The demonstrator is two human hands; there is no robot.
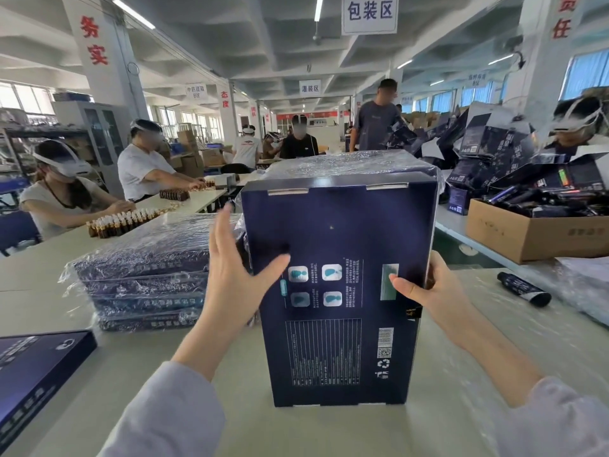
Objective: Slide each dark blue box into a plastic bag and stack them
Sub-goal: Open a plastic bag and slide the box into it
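Note:
A dark blue box (339,285) stands on end in the middle of the table, its printed back facing me. Clear plastic bag film (349,163) covers its far top and wraps down its left edge. My left hand (230,275) lies flat against the box's left side, fingers straight and thumb spread across the face. My right hand (425,291) grips the right edge, thumb on the front and fingers behind. A stack of several bagged dark blue boxes (145,278) sits to the left.
An unbagged dark blue box (36,367) lies at the near left. A black tube (524,288) and plastic film lie on the right. A cardboard carton (534,235) and piled open boxes stand at the far right. People work at the left tables with small brown bottles (125,221).

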